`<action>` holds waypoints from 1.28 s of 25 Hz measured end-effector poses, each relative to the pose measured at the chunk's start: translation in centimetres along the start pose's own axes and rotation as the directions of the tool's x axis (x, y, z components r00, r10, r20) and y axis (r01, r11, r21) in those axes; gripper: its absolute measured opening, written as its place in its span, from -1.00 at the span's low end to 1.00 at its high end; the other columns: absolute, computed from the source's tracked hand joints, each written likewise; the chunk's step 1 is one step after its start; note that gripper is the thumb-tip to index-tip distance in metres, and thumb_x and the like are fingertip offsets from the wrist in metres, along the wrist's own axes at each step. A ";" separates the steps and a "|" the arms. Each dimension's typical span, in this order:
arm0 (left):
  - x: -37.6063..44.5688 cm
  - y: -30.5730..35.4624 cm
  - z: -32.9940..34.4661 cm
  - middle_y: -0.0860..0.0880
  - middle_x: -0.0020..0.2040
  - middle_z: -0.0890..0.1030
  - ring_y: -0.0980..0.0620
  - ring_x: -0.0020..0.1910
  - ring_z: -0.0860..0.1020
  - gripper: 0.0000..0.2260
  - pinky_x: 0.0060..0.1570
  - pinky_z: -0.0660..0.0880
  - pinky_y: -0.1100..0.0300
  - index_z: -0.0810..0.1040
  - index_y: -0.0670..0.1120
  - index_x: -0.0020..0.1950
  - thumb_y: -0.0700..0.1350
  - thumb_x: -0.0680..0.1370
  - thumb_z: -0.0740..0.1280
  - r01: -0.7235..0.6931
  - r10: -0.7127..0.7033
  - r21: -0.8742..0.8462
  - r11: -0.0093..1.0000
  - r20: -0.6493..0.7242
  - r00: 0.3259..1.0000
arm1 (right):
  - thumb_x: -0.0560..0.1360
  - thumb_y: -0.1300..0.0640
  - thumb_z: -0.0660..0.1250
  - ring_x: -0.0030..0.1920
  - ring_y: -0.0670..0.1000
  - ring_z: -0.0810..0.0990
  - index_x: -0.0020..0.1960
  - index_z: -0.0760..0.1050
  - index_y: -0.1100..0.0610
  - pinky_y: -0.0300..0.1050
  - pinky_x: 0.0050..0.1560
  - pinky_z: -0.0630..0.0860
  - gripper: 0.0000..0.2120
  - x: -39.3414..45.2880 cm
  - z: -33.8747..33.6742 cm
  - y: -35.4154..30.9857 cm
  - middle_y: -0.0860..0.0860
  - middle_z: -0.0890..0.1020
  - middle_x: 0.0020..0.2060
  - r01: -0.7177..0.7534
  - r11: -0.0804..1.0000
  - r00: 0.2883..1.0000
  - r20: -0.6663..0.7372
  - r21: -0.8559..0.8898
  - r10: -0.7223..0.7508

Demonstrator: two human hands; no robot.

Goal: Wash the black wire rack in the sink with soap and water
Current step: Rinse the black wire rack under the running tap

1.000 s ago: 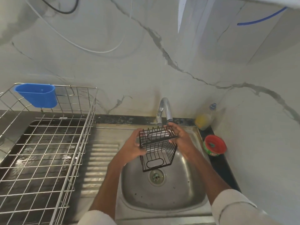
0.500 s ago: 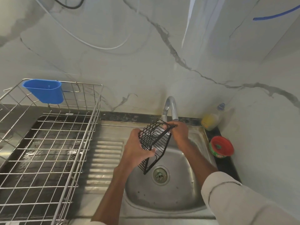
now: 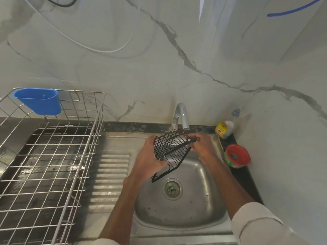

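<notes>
The black wire rack is tilted on edge over the steel sink, just below the tap spout. My left hand grips its left side, fingers curled round the wires. My right hand pinches the rack's upper right rim. The rack's lower corner hangs above the drain. A thin trickle seems to leave the spout; I cannot tell whether water runs.
A yellow dish-soap bottle and a red-lidded green tub stand on the dark counter right of the sink. A large steel drying rack with a blue plastic cup fills the left side. The marble wall is close behind.
The rack has been turned from lying open-side-up to standing on edge, then tipped a little further. Both hands kept hold and stayed under the tap.
</notes>
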State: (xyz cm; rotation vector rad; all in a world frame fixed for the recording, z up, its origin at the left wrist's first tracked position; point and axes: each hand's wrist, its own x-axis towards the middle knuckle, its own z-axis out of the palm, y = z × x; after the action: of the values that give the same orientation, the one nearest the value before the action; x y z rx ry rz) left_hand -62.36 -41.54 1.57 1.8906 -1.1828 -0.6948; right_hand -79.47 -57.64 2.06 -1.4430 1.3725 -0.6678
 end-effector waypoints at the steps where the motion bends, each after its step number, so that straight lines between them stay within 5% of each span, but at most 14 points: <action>1: 0.0 0.1 0.2 0.24 0.19 0.47 0.17 0.18 0.48 -0.21 0.12 0.38 0.40 0.28 0.04 0.59 -0.15 0.44 0.58 0.013 -0.013 -0.004 1.000 0.023 1.000 | 0.46 0.49 0.43 -0.02 -0.01 0.69 -0.11 0.66 -0.03 -0.16 -0.09 0.63 -0.61 -0.7 -0.4 0.3 -0.03 0.72 -0.08 -0.008 1.000 1.000 -0.012 0.013 0.008; 3: 0.4 0.0 0.8 0.32 0.11 0.46 0.16 0.18 0.52 -0.23 0.17 0.43 0.28 0.28 0.05 0.58 -0.23 0.46 0.54 0.030 -0.030 0.005 1.000 0.051 0.998 | 0.45 0.47 0.46 -0.02 0.02 0.70 -0.11 0.66 0.01 -0.10 -0.03 0.65 -0.66 -2.0 -1.2 0.8 0.02 0.73 -0.06 -0.036 0.998 0.999 -0.033 0.047 0.038; 7: 1.1 0.0 2.0 0.24 0.09 0.57 0.45 0.06 0.56 -0.42 -0.02 0.42 0.57 0.40 0.02 0.45 -0.41 0.52 0.41 0.036 -0.031 -0.087 0.996 0.049 0.998 | 0.40 0.46 0.51 0.00 0.10 0.73 -0.10 0.68 0.06 0.06 0.06 0.69 -0.70 -4.0 -2.3 1.8 0.03 0.74 -0.10 -0.035 0.988 0.998 -0.048 0.150 0.043; 10: 1.7 -0.1 2.6 0.11 0.11 0.65 0.28 0.10 0.61 -0.44 0.04 0.49 0.49 0.42 0.07 0.41 -0.48 0.57 0.30 0.075 -0.059 -0.200 0.977 0.086 0.995 | 0.38 0.36 0.58 0.09 0.07 0.70 -0.02 0.66 0.06 -0.04 0.09 0.62 -0.71 -5.0 -2.8 2.8 -0.02 0.74 -0.04 -0.026 0.988 0.998 -0.054 0.152 0.034; 13: 3.7 -0.7 3.1 0.06 0.22 0.68 0.02 0.25 0.65 -0.34 0.18 0.61 0.18 0.48 0.13 0.46 -0.53 0.56 0.23 0.135 -0.085 -0.291 0.947 0.176 0.981 | 0.36 0.34 0.61 0.33 -0.03 0.56 0.36 0.49 0.00 0.02 0.37 0.49 -0.35 -5.0 -4.1 4.1 -0.11 0.60 0.31 -0.046 0.982 0.998 0.054 0.181 0.037; 15: 5.6 -0.7 3.7 0.04 0.32 0.67 0.00 0.34 0.61 -0.34 0.31 0.58 0.00 0.53 0.13 0.46 -0.52 0.56 0.24 0.114 -0.045 -0.311 0.943 0.221 0.974 | 0.34 0.32 0.63 0.38 -0.08 0.50 0.49 0.35 -0.13 0.06 0.44 0.42 -0.14 -5.2 -5.1 4.5 -0.20 0.53 0.37 -0.044 0.986 0.984 0.180 0.158 0.015; 19: 9.3 0.1 5.4 0.02 0.37 0.67 0.01 0.38 0.61 -0.43 0.39 0.55 -0.09 0.58 0.04 0.46 -0.48 0.59 0.30 0.103 0.009 -0.352 0.930 0.302 0.953 | 0.23 0.16 0.70 0.27 -0.06 0.63 0.30 0.44 -0.28 0.12 0.34 0.55 -0.21 -5.5 -5.9 5.7 -0.13 0.66 0.21 -0.015 0.996 0.992 0.129 0.092 0.003; 23: 9.8 0.6 7.2 0.04 0.27 0.70 0.08 0.27 0.64 -0.56 0.28 0.58 0.12 0.60 0.00 0.42 -0.39 0.62 0.38 0.127 -0.015 -0.323 0.938 0.329 0.944 | 0.22 0.04 0.71 0.22 -0.08 0.62 0.37 0.40 -0.12 0.02 0.26 0.59 -0.18 -6.1 -6.0 5.9 -0.14 0.63 0.18 -0.018 0.997 0.997 -0.072 0.071 0.023; 27: 7.8 -1.7 8.2 0.10 0.17 0.72 0.07 0.27 0.65 -0.59 0.32 0.56 0.08 0.58 0.11 0.26 -0.39 0.63 0.37 0.224 -0.082 -0.378 0.898 0.356 0.931 | 0.23 0.02 0.71 0.12 -0.06 0.56 0.32 0.37 0.04 -0.17 0.10 0.49 -0.21 -7.9 -4.2 5.4 -0.11 0.54 0.12 -0.050 0.998 0.964 -0.262 -0.024 0.042; 29: 7.0 -3.8 8.5 0.05 0.21 0.71 0.02 0.29 0.64 -0.66 0.34 0.54 0.02 0.58 0.10 0.26 -0.31 0.64 0.40 0.280 -0.145 -0.353 0.893 0.364 0.920 | 0.18 -0.06 0.71 0.14 -0.01 0.58 0.33 0.38 0.06 -0.05 0.14 0.58 -0.16 -8.0 -3.4 5.8 -0.05 0.55 0.14 -0.057 0.997 0.966 -0.255 -0.050 0.043; 32: 5.7 -7.1 8.8 -0.05 0.26 0.65 -0.06 0.27 0.60 -0.76 0.32 0.51 -0.04 0.58 -0.01 0.32 -0.12 0.66 0.43 0.438 -0.340 -0.260 0.861 0.346 0.874 | 0.19 0.01 0.70 0.16 0.09 0.68 0.29 0.42 -0.04 0.14 0.07 0.68 -0.24 -8.0 -3.7 7.2 -0.02 0.66 0.15 -0.115 0.978 0.986 -0.103 0.176 0.134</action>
State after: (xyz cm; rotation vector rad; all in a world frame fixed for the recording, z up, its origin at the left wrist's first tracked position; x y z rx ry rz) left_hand -63.39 -47.81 -9.39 1.7898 -0.7770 -1.3501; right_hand -87.30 -50.05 -1.23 -1.1893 1.4444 -0.7760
